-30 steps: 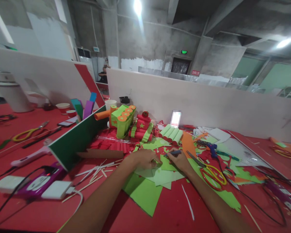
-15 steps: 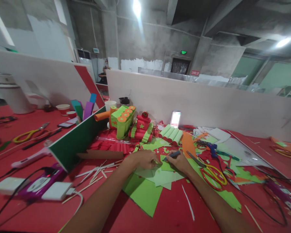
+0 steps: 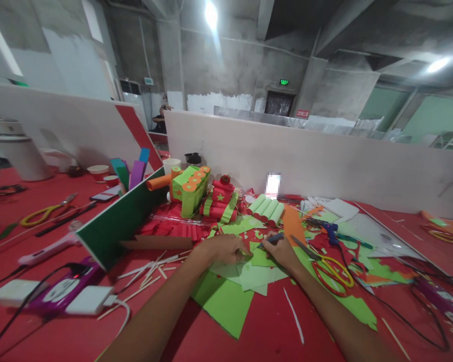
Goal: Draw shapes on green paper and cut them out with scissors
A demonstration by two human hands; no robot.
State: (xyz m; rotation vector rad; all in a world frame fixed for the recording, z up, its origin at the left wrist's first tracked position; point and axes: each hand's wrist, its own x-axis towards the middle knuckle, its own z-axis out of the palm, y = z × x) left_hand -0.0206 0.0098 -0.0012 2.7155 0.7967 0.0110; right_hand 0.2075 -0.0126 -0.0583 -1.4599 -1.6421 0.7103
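In the head view my right hand (image 3: 283,250) is closed round a dark pen (image 3: 272,240), its tip at the left part of a small green paper piece (image 3: 262,258). My left hand (image 3: 230,248) lies at that paper's left edge, fingertips pointing toward the pen, and I cannot make out whether they pinch anything. Under both hands are pale green sheets (image 3: 254,279), and a larger bright green sheet (image 3: 226,306) lies nearer to me. Open scissors (image 3: 330,269) with yellow and red handles rest right of my right hand.
Behind my hands stand pale green rolls (image 3: 266,210), a red roll stack (image 3: 219,201) and a green-orange paper model (image 3: 191,186). A blue glue gun (image 3: 326,230) lies at right. Thin sticks (image 3: 154,271), a dark green board (image 3: 124,221) and a purple power strip (image 3: 62,289) are left.
The pen and my right hand have shifted very slightly to the right over the small green paper. My left hand has barely moved.
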